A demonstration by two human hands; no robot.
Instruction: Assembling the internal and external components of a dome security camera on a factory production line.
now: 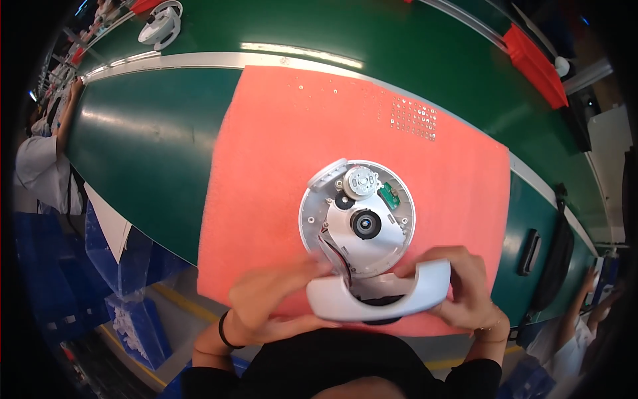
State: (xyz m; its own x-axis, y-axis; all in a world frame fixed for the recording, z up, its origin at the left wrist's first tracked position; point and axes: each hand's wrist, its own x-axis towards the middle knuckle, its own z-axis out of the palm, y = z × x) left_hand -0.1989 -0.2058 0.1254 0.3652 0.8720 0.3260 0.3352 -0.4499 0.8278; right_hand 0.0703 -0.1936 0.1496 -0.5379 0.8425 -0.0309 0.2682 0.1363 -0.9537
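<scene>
A round white device base (312, 229) lies on the pink mat, its inside showing a silver motor (361, 183), a black gear (344, 202), a black ringed hub (365, 224) and a small green circuit board (389, 195). Dark and red wires (335, 246) run down its left side. In front of it, my right hand (468, 286) is closed around the right end of a white curved U-shaped housing (379, 309). My left hand (269, 292), smeared by motion, is at the housing's left end near the wires; its grip is unclear.
Small metal screws (413, 118) stand in rows on the pink mat (266, 166). A green bench (153, 126) extends around it. Another white device (159, 26) sits far left, a red bin (535, 66) far right. Blue bins (136, 326) stand below left. Other people work at both sides.
</scene>
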